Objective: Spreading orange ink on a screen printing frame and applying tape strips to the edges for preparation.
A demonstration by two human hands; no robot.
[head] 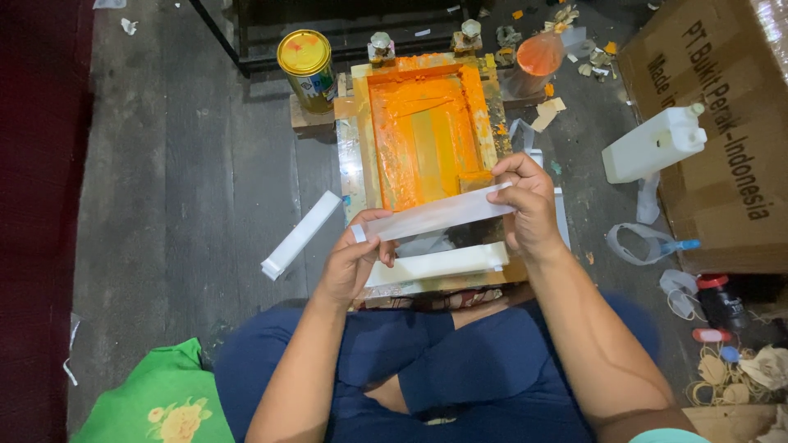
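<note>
- Our left hand pinches the left end of a long, translucent white strip, fingers curled shut around it.
- Our right hand grips the strip's right end between thumb and fingertips, so the strip spans slantwise between both hands, its right end higher.
- Just below the strip, a white bar lies across the near edge of a wooden printing frame smeared with orange ink.
- We sit cross-legged on the floor in blue trousers, the frame right in front of our knees.
- Another white bar lies on the floor left of the frame.
- A yellow tin stands beyond the frame's left corner, a white jug lies to the right beside a cardboard box.
</note>
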